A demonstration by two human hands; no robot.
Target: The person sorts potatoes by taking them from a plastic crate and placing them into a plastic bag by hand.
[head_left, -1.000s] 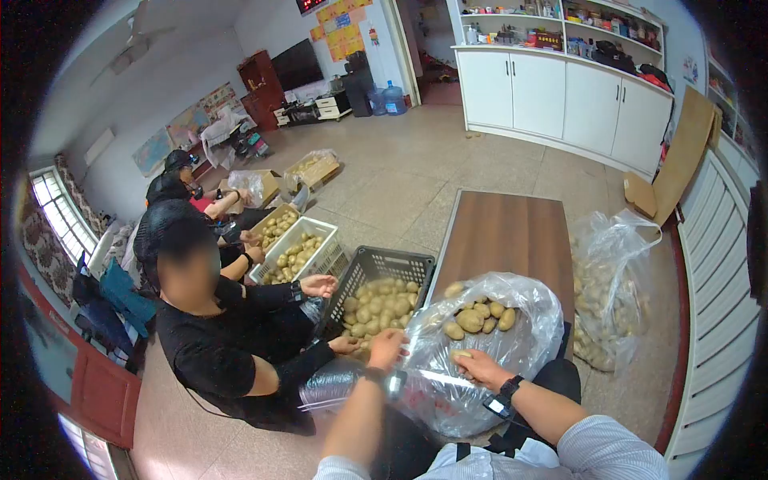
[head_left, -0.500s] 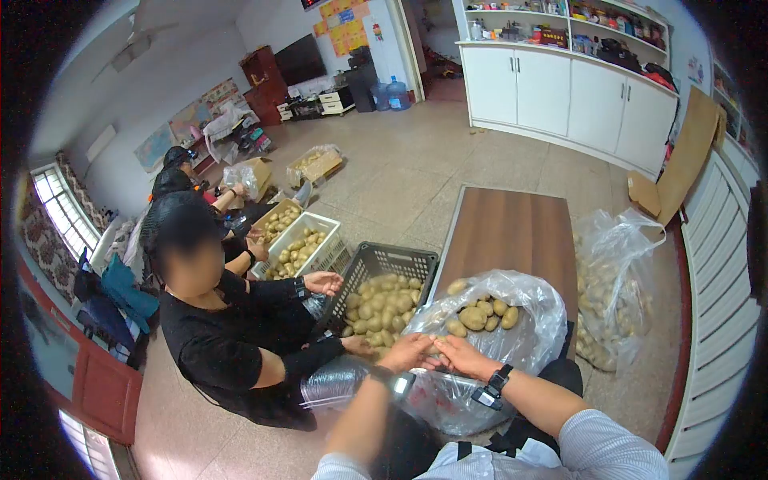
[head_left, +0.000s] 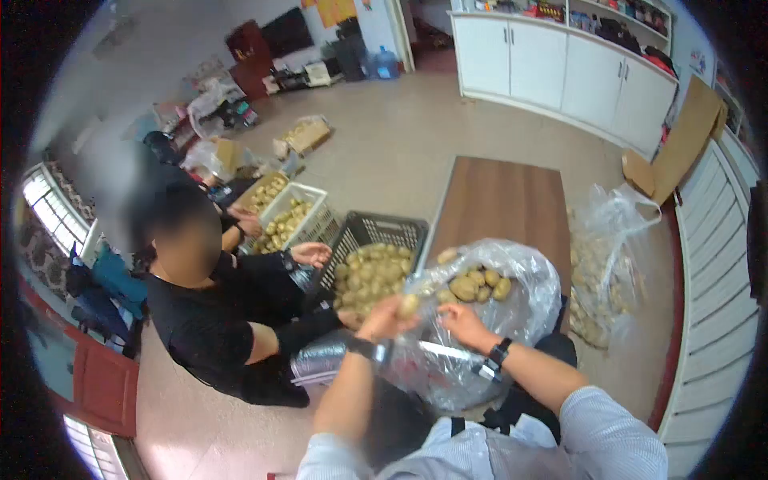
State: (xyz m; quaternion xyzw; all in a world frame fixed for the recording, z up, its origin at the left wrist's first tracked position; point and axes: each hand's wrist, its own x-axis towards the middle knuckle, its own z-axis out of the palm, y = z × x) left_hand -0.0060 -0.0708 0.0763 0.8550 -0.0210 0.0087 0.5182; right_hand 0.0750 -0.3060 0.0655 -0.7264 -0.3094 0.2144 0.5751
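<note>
My left hand (head_left: pixel 384 322) is closed round a potato (head_left: pixel 409 305), above the near rim of a clear plastic bag (head_left: pixel 534 276). To its right, over the bag's opening, my right hand (head_left: pixel 468 326) holds nothing that I can see, its fingers partly bent and apart. Several potatoes (head_left: pixel 482 283) lie inside the bag, just beyond my right hand. Left of the bag stands a black crate (head_left: pixel 382 226) with many potatoes (head_left: pixel 372 276) in it. A co-worker's hand (head_left: pixel 310 254) is held over that crate, palm up.
A brown wooden table (head_left: pixel 502 196) extends behind the bag. On the floor to the right sits another plastic bag of potatoes (head_left: pixel 604 276). A person in black (head_left: pixel 216 328) sits close on my left. Beyond the black crate is a white crate of potatoes (head_left: pixel 318 220).
My hands were together at the bag's near edge and are now apart. The left has moved slightly up and left with the potato. My view has tilted down a little.
</note>
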